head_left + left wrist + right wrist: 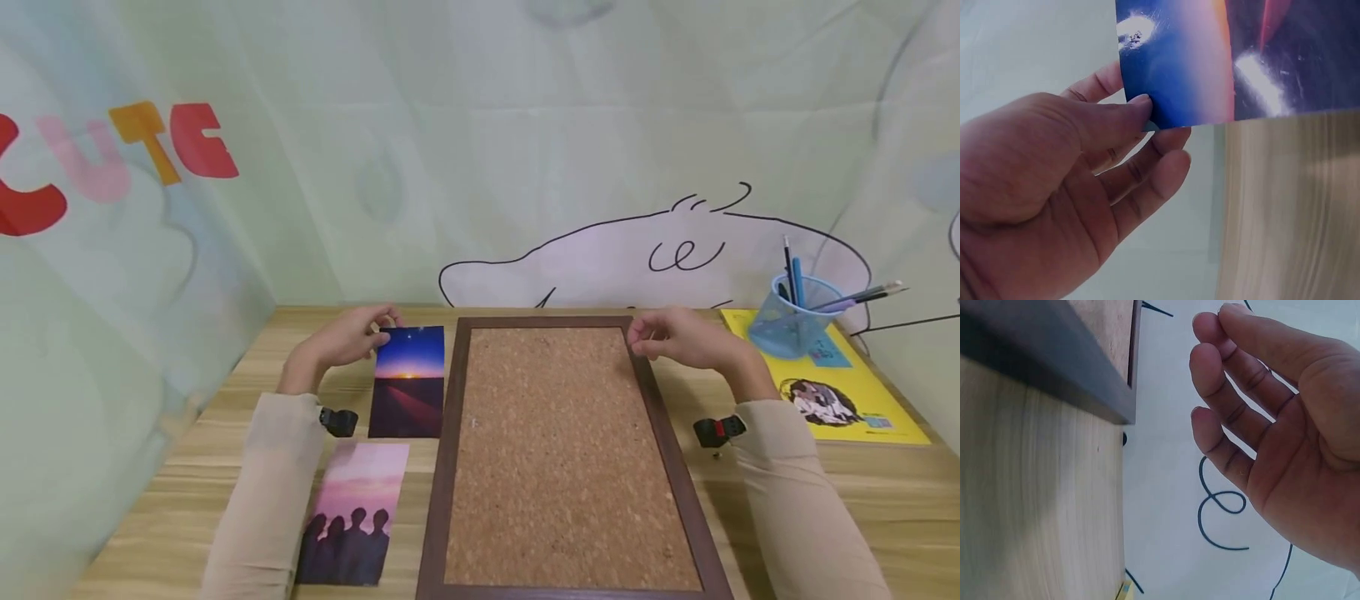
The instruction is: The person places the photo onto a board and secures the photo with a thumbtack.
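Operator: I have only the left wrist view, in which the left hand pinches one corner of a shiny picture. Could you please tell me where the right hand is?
Observer: The right hand is near the far right corner of a framed corkboard.
Operator: Thank you. Does another picture exist near there?
Observer: Yes, a second photo, pink with dark silhouettes, lies to the left of the corkboard.
Operator: And what stands on the far right side, please?
Observer: A blue cup with pens in it, on a flat yellow printed item.
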Motion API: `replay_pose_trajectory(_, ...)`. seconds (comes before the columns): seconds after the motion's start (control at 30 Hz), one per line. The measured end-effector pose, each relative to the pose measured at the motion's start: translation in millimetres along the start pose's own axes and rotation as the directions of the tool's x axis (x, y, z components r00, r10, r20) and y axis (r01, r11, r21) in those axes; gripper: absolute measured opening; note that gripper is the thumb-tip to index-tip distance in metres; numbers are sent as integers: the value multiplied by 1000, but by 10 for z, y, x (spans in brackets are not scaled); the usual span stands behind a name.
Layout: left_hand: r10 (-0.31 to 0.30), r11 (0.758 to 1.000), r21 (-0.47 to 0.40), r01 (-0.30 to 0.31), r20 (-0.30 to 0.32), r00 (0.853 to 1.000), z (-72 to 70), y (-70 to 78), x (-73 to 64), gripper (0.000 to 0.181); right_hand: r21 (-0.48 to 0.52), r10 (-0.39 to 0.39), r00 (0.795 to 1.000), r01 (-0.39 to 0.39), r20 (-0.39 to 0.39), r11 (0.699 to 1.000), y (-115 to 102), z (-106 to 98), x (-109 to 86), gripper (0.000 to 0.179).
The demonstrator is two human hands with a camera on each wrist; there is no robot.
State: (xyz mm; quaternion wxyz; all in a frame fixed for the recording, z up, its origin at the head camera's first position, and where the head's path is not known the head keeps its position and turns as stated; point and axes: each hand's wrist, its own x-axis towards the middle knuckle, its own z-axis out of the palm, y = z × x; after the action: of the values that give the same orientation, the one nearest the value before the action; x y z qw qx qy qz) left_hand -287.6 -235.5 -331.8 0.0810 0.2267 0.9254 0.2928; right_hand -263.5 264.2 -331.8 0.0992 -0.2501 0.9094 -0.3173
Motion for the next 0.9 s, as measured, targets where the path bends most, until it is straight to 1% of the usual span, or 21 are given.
replay_pose_trajectory(0.13,2,1000,-10,-2,1,1000,3,65,39,20,6,2,1000,-2,-5,1000,-57,-3,90,7)
replay_pose_trajectory(0.37,50,998,-27,-49,18,999,1,128,138,19,51,-16,1000,16,1,999,-115,39,248,12)
replay_pose_trajectory(0.47,56,998,-43,-54,50,997,-8,150,154,18,62,-30,1000,30,-7,998,-116,74,305,13)
replay_pose_trajectory(0.6,50,996,-82,-40,118,992,-37,163,149,18,60,-61,998,63,-21,996,-120,119,371,10)
replay_pose_trajectory(0.7,40,994,-109,-24,147,988,-71,174,143,18,71,-70,997,72,-24,995,-136,130,413,9)
replay_pose_trajectory(0.77,45,992,-126,-26,148,988,-91,189,144,18,78,-68,997,70,-26,995,-151,134,433,9)
replay_pose_trajectory(0.9,67,989,-143,-48,128,990,-102,236,170,18,82,-66,998,68,-23,994,-185,147,480,10)
